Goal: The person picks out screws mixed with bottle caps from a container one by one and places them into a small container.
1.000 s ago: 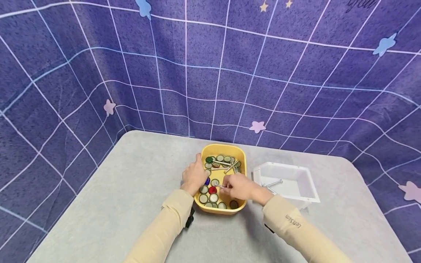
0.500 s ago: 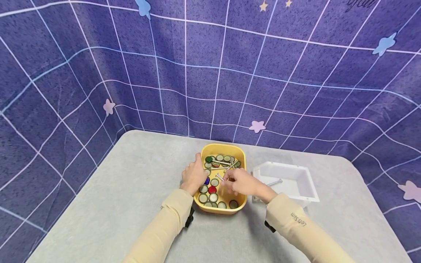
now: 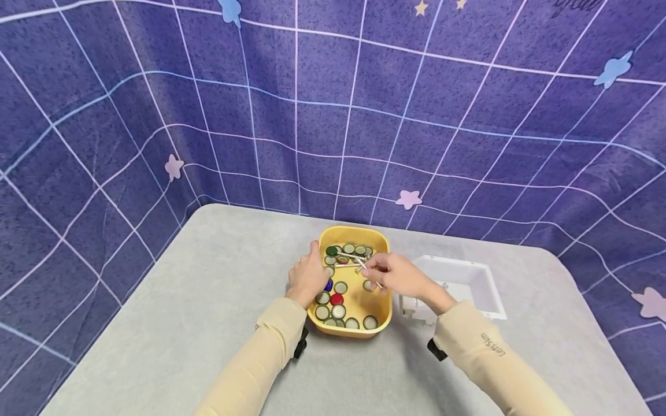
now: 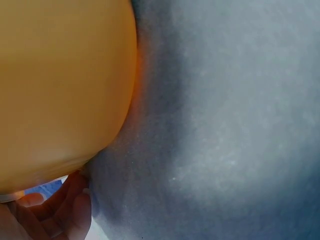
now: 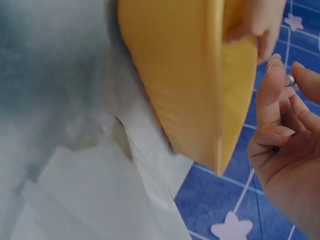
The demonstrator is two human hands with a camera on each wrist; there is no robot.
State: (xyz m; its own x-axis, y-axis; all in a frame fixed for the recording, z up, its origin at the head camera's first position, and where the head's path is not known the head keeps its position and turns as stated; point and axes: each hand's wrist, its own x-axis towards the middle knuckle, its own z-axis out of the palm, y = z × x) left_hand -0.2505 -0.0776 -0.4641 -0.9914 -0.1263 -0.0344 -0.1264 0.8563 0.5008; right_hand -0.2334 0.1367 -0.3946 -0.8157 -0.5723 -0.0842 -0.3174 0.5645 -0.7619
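Observation:
A yellow bin stands on the table with metal bottle caps and several bolts inside. My left hand grips its left side wall, thumb over the rim. In the left wrist view, the fingers of that hand curl against the outside of the bin. Over the bin's right side, my right hand pinches a silver bolt between thumb and fingers. The bolt's metal end shows between the fingertips in the right wrist view.
A white tray stands right of the bin, partly behind my right forearm; a bolt end shows in it. A red cap and a green cap lie among the others. A purple curtain hangs behind the grey table.
My right hand has lifted the bolt from near the caps in the middle and moved to the right and towards the back, over the bin's right side. The left hand has stayed on the rim.

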